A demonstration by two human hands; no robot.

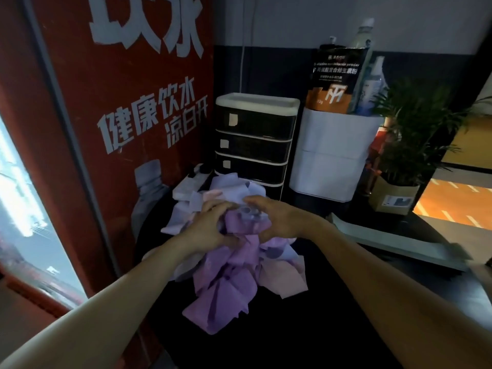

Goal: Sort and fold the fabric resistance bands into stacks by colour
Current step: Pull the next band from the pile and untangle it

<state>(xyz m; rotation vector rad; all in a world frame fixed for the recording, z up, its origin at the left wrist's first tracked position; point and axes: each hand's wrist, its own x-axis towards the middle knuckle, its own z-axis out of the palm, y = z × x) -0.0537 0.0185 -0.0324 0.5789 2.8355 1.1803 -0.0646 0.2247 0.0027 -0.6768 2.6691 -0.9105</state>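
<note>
A jumbled heap of fabric bands lies on the dark tabletop (266, 342). Darker purple bands (226, 286) spill toward me, pale lilac ones (229, 187) sit at the back, and a pinkish one (282, 278) lies at the right. My left hand (210, 227) and my right hand (282, 222) are both on top of the heap, fingers curled into a bunched purple band (246, 225) between them. Much of the heap is hidden under my hands.
A red water-dispenser panel (127, 129) rises on the left. Behind the heap stand a black drawer unit (253, 139), a white bin (330, 153) holding a pouch and bottles, and a potted plant (410, 145). A grey tray (394, 241) lies to the right.
</note>
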